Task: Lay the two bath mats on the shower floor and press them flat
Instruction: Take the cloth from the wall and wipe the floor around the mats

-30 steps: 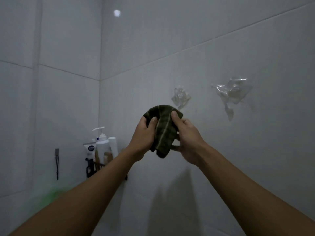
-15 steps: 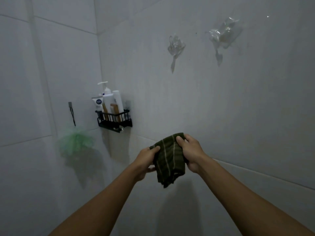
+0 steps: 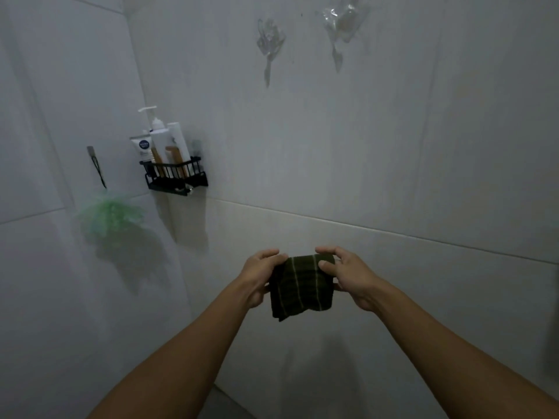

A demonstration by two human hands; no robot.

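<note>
A dark green cloth with pale stripes, the bath mat (image 3: 299,287), hangs folded in the air in front of the tiled wall. My left hand (image 3: 260,275) pinches its upper left corner. My right hand (image 3: 348,275) grips its upper right edge. The mat's lower part droops below both hands. A second mat is not in view. Only a small dark strip of floor (image 3: 223,403) shows at the bottom, between my forearms.
A black wire caddy (image 3: 175,176) with bottles and tubes is fixed in the wall corner at the left. Below it a green mesh sponge (image 3: 112,214) hangs from a hook. Two clear plastic hooks (image 3: 269,40) stick to the wall above.
Both hands have come down from the clear hook with the mat, and the view has tilted downward. The mat has opened from a bunched wad into a wider hanging fold.
</note>
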